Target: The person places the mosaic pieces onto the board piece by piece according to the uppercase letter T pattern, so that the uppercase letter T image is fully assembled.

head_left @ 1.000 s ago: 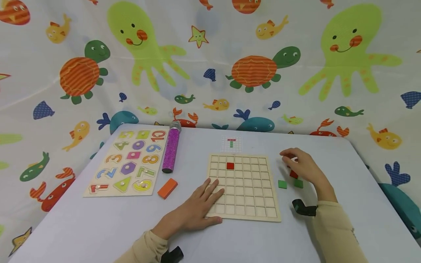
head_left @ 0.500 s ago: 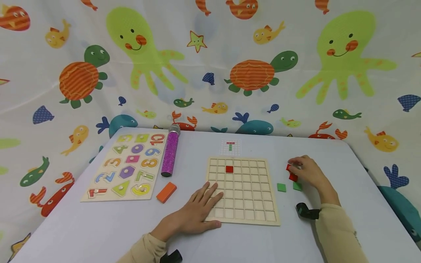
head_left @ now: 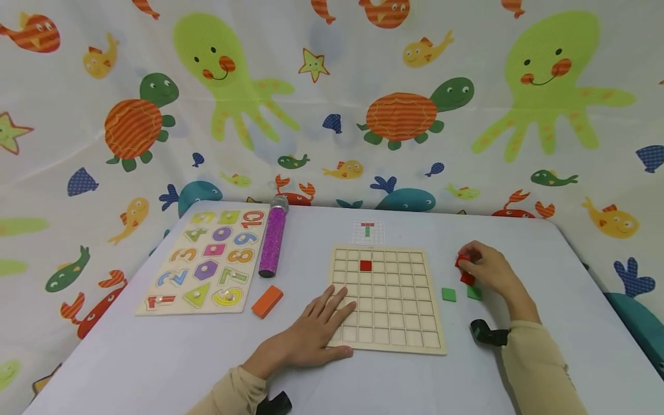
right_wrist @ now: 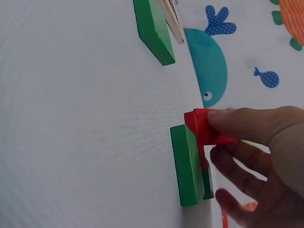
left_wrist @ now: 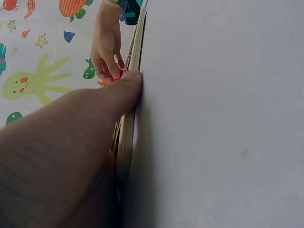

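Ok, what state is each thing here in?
Grid board: flat, partly under left hand
Placed red tile: in a board square
Held red tile: pinched by right hand
Green tiles: off the board
Orange block: flat
Microphone: lying down
Number puzzle: flat
Pattern card: flat

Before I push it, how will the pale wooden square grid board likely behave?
The pale wooden square grid board looks stiff: its edges run straight. Lying flat on the white table, it would probably slide rather than tip. The left hand resting on its near-left side may hold it back.
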The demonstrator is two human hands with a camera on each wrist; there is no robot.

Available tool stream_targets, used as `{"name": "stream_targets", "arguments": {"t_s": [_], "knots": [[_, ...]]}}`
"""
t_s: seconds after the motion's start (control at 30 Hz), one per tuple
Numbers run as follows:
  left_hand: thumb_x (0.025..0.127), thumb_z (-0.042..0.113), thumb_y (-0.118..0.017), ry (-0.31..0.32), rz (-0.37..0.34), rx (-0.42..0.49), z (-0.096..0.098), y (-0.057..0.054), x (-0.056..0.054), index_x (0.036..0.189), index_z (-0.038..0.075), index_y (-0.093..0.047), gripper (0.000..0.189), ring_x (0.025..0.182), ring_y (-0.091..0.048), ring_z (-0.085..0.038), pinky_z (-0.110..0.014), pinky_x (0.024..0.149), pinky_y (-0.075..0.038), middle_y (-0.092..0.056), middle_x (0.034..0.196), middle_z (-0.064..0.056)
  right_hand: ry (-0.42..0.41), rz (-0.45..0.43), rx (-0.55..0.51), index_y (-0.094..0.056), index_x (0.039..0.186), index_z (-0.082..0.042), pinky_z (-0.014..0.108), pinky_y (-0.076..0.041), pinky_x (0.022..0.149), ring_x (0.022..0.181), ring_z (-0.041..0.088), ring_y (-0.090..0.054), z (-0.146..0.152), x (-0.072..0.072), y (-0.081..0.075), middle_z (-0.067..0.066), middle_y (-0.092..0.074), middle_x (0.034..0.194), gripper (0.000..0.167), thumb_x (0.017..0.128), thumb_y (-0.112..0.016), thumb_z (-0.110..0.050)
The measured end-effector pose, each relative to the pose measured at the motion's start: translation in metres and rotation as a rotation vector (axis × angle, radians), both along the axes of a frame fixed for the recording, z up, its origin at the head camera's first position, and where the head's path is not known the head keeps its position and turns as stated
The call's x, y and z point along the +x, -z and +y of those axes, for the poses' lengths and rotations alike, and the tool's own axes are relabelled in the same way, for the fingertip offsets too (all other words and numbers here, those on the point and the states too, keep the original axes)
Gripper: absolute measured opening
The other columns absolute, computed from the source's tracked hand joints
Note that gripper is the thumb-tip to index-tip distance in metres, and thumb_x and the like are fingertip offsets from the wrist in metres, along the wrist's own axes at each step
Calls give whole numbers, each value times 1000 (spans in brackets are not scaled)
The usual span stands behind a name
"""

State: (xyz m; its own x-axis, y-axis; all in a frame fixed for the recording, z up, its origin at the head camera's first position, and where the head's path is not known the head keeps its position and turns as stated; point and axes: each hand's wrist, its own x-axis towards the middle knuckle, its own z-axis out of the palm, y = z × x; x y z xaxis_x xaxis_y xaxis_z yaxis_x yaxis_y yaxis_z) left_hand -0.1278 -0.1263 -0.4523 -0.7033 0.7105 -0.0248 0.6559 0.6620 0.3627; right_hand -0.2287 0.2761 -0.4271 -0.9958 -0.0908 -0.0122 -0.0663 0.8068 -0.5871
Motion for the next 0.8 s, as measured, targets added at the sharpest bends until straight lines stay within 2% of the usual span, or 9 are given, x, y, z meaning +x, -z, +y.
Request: {"name": "stream_targets", "arguments": {"t_s": [0.2, 0.43, 0.5, 0.8], "knots": [[92, 62, -40, -22, -22, -54, 2, -4, 2, 153, 20, -11, 80, 147, 7, -34, -55, 115, -15, 4, 161, -8, 14, 25, -50, -55, 123, -6, 32, -45, 75, 97, 28, -51, -3, 2, 0, 18, -59, 112, 31, 97, -52, -22], [93, 61, -40, -24, -24, -63, 2, -7, 0, 153, 20, -10, 79, 147, 8, -33, -54, 116, -14, 6, 161, -7, 55, 6, -225, -55, 126, -10, 40, -42, 89, 110, 30, -50, -11, -1, -2, 16, -59, 122, 38, 98, -48, -35], [93, 60, -40, -21, -19, -60, 2, -8, 0, 153, 19, -11, 79, 147, 8, -33, -54, 116, -14, 5, 161, -7, 70, -8, -251, -54, 126, -11, 38, -42, 89, 112, 30, -48, -14, -2, -2, 15, -57, 123, 41, 97, -49, -39], [92, 61, -40, -17, -17, -62, 2, -7, 1, 153, 19, -11, 79, 147, 8, -33, -54, 116, -15, 5, 161, -8, 57, -19, -271, -56, 123, -10, 24, -47, 79, 98, 24, -55, -24, -3, 1, 13, -60, 117, 40, 95, -53, -39]]}}
